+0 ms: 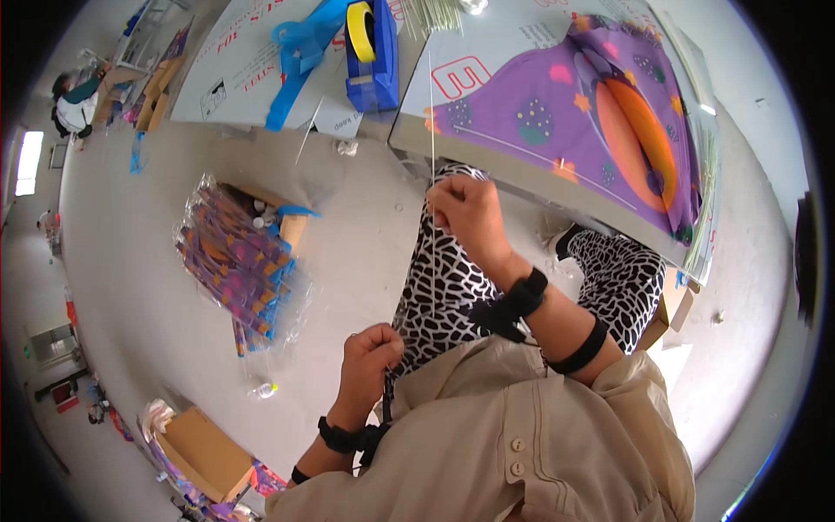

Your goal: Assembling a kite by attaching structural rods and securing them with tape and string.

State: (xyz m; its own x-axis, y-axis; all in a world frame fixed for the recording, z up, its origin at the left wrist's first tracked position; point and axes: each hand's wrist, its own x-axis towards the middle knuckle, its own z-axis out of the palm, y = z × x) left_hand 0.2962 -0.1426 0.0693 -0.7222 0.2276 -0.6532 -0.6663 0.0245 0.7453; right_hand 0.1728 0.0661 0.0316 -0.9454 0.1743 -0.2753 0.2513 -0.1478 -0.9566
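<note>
My right hand (470, 213) is closed in a pinch on a thin white rod (432, 130), which stands nearly upright in the view and runs down past my fingers over my leg. Lower and to the left, my left hand (370, 355) is curled closed beside my thigh; what it holds, if anything, I cannot make out. Across the table lies a purple printed fabric piece (535, 117) with spots, orange stars and a large orange curved shape. Another thin white rod (513, 150) rests along the fabric's near side.
A blue tape dispenser (374, 78) and blue strips (300, 56) lie on the table (243, 70). Thin pale rods (709, 196) line its right edge. Plastic-wrapped purple pieces (235, 261) and an open cardboard box (204, 452) are on the floor. Another person (76, 104) is far left.
</note>
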